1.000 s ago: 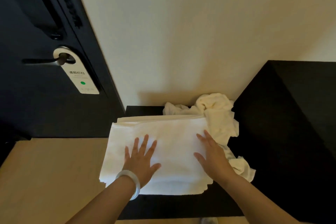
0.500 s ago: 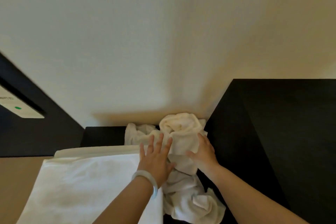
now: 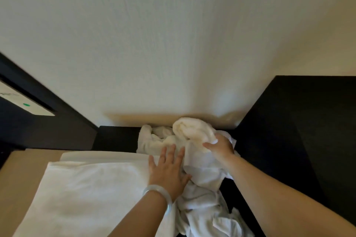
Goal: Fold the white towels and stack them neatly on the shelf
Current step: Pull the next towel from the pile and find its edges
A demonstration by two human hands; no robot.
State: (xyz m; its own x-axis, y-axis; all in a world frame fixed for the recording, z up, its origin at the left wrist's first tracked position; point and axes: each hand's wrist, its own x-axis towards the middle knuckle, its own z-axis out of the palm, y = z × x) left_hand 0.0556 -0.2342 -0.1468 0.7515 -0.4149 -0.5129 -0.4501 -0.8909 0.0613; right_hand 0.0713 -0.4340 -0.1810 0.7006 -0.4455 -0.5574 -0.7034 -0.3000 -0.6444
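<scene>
Below the pale wall (image 3: pixel 173 44), on the dark shelf (image 3: pixel 115 136), I see the crumpled towels (image 3: pixel 202 208) just right of the folded towel (image 3: pixel 86 188); the right hand (image 3: pixel 219 148), nearer, grips their rolled top, while the left hand (image 3: pixel 167 171) lies flat, fingers spread.

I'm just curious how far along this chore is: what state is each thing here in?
Folded towels: flat, neatly layered, on the left.
Crumpled towels: heaped unfolded, reaching the wall.
Left hand: fingers straight, resting on the towels.
Right hand: gripping the heap's rolled top.
</scene>
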